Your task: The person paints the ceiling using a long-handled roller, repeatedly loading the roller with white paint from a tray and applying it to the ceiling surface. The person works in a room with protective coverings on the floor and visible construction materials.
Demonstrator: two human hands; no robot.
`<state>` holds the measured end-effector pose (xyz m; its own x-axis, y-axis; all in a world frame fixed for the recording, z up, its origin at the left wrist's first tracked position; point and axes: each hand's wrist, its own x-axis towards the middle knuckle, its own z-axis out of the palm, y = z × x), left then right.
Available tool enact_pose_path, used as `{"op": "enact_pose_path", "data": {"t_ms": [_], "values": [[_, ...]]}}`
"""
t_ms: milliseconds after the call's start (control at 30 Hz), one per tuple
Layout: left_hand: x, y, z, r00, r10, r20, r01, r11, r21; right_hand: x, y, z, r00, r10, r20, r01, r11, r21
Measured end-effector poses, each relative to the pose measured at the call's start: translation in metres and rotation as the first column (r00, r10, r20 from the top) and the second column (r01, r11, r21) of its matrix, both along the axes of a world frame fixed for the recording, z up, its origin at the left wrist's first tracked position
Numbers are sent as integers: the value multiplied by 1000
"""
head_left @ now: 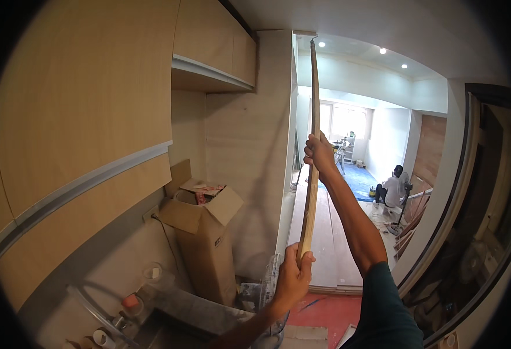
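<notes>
A long wooden pole (309,215) rises steeply in front of me, both my hands wrapped round it. My left hand (294,276) grips it near its lower end. Higher up, with that arm stretched out, my right hand (320,156) is closed on the same pole. At the pole's top a bent wire frame carries a paint roller (305,33), up against the edge where the ceiling meets the end of a pale partition wall (249,122). Whether the roller presses on the surface, I cannot tell.
Wooden wall cabinets (86,104) hang at left, above a sink counter (194,311) with a faucet (95,308). A tall open cardboard box (206,250) stands beside it. Beyond the opening, a person (392,189) sits low near a standing fan (405,186). A dark-framed glass door (470,232) is at right.
</notes>
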<state>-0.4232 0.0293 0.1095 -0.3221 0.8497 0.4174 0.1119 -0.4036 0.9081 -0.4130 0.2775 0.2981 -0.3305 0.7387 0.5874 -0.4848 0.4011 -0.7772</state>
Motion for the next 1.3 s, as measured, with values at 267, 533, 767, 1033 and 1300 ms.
{"op": "enact_pose_path", "data": {"t_ms": [267,533,767,1033,1300], "values": [[54,-45,-125,990,136,-45,-111,924,367,58,-95,-79,1000,5,-15,-6,999,-53],[87,-157,-234,891,331,-312,-345,939,10,88,-224,-140,999,-7,-39,5,998,-58],[87,-227,-263,930,244,-275,-253,967,1,105,-317,-163,999,-12,-41,10,998,-67],[87,-265,-314,987,-8,159,50,964,-260,119,-370,-176,999,-2,-53,-1,998,-68],[94,-247,-377,222,-222,949,671,742,16,119,-363,-170,997,-68,34,70,995,-68]]}}
